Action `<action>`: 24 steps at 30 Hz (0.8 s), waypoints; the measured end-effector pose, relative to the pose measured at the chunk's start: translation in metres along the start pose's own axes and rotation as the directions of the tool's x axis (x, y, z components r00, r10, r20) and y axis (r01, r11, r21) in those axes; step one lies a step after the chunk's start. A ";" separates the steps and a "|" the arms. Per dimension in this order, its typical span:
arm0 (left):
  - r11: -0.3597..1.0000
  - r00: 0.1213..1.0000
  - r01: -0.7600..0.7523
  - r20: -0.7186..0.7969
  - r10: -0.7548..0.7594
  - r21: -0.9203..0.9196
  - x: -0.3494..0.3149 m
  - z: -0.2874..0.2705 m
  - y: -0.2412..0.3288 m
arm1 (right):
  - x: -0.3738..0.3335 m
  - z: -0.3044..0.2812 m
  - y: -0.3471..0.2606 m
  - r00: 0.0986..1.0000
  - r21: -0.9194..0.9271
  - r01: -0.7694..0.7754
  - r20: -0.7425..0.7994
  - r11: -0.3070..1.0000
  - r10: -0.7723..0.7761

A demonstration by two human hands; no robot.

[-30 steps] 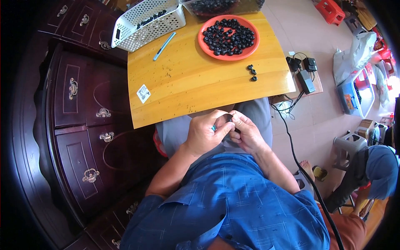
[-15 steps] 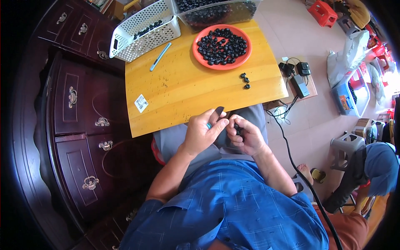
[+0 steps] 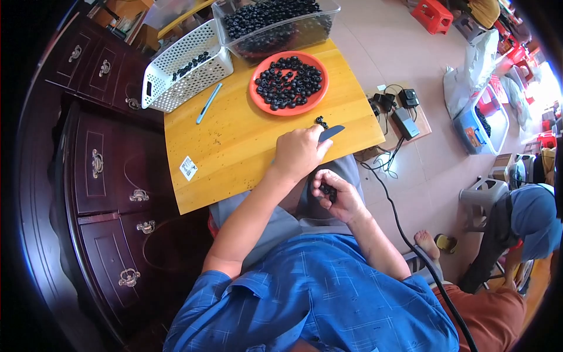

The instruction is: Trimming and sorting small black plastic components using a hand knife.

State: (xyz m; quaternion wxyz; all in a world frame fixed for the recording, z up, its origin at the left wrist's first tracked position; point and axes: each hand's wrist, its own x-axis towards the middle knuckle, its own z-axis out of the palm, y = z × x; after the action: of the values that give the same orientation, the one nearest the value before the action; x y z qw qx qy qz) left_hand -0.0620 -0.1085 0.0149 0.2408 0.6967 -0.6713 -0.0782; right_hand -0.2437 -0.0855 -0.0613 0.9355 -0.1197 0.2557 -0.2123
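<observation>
My left hand (image 3: 300, 152) is closed around a small knife (image 3: 332, 133) with a dark blade. It is over the front part of the wooden tabletop, beside a few loose black bead-like pieces (image 3: 319, 119), some of them partly hidden by hand and blade. Close to my lap, my right hand (image 3: 345, 202) has its fingers curled around several black bead-like pieces (image 3: 329, 192). Farther back on the table, an orange-red plate (image 3: 256, 104) carries many more such round pieces, several showing a hole.
A white perforated basket (image 3: 220, 66) and a clear bin (image 3: 319, 36) full of black pieces stand at the back. A light-blue pen-like tool (image 3: 209, 104) lies left of the plate. Adapters (image 3: 404, 123) with cables sit at right. Dark drawers (image 3: 97, 164) line the left; another person (image 3: 531, 223) sits at right.
My left hand has moved forward with the knife, from beside my right hand to the loose pieces on the table. My right hand has turned, showing more black pieces. The whole view has shifted.
</observation>
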 end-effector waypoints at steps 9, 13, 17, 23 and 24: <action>0.996 0.998 0.042 0.032 -0.045 0.074 0.008 0.016 -0.005 | -0.004 0.010 -0.014 0.997 -0.052 0.033 -0.072 0.998 -0.037; 0.979 0.998 0.067 -0.006 -0.069 -0.194 -0.009 0.007 0.001 | -0.010 0.020 -0.016 0.987 -0.143 0.107 -0.105 0.984 -0.123; 0.925 0.996 0.087 0.042 -0.077 -0.370 -0.037 -0.018 0.019 | -0.014 0.027 -0.016 0.987 -0.065 0.087 -0.127 0.994 -0.095; 0.770 0.995 0.100 0.042 -0.095 -0.631 -0.065 -0.021 0.019 | -0.016 0.020 -0.011 0.990 0.054 -0.008 0.144 0.999 0.000; 0.769 0.995 0.101 0.042 -0.096 -0.631 -0.067 -0.024 0.020 | -0.016 0.020 -0.011 0.990 0.053 -0.009 0.143 0.999 0.001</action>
State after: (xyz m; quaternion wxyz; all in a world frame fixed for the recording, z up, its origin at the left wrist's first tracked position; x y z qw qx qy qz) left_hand -0.0751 -0.0375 0.0301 0.4539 0.6091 -0.5695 -0.3140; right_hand -0.2494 -0.0853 -0.0341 0.9549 -0.1087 0.1822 -0.2076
